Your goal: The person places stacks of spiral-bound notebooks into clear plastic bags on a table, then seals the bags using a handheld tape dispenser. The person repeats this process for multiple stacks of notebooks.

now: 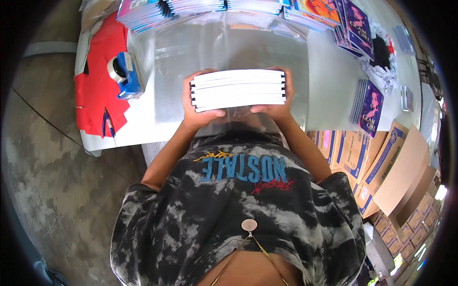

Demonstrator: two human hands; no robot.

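Note:
Between my two hands is a stack of several notebooks [238, 89], its white page edges facing up and dark binding showing at both ends. My left hand [194, 101] grips the left end, with the thumb along the near side. The right end is held by my right hand [281, 106], its thumb also on the near side. Most of the fingers are hidden behind the stack. Below it, a clear plastic sheet [176, 62] covers the middle of the white table [329, 95]. The covers of the held notebooks are not visible.
Along the far edge stand stacks of colourful notebooks [200, 5]. On the left, a blue tape dispenser [129, 78] and pens [108, 124] lie on red sheets [93, 95]. Purple spiral notebooks [369, 107] and crumpled plastic [381, 76] sit at right, above cardboard boxes [358, 152].

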